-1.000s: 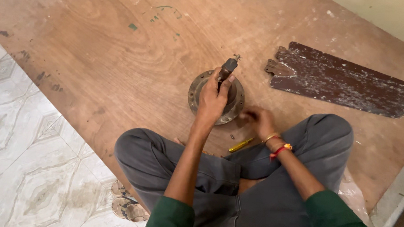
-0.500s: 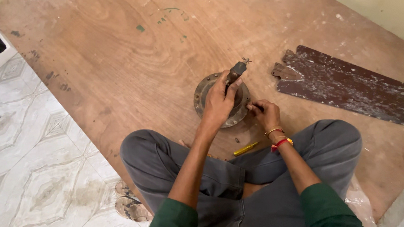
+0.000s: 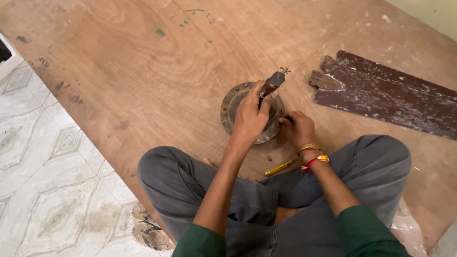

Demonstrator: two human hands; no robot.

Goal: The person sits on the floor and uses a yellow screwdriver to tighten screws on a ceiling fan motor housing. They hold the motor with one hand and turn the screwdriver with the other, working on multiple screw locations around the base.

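Note:
A round, rusty metal fan motor housing (image 3: pixel 233 106) lies on a brown plywood board (image 3: pixel 139 64) in front of my crossed legs. My left hand (image 3: pixel 250 116) rests over it and grips the dark shaft (image 3: pixel 273 82) that sticks up from its centre. My right hand (image 3: pixel 298 128) is pressed against the housing's right edge, fingers curled there; whether it holds something small is hidden. Bangles and a red thread circle my right wrist.
A worn brown fan blade (image 3: pixel 391 96) with a metal bracket lies flat on the board to the right. A yellow-handled screwdriver (image 3: pixel 280 168) lies by my right knee. Patterned floor tiles (image 3: pixel 29 187) spread at the left, with sandals (image 3: pixel 151 232) near my left knee.
The view has shifted slightly, so the housing sits a little further right in frame. Both hands stay on the housing, with the left keeping its grip on the shaft.

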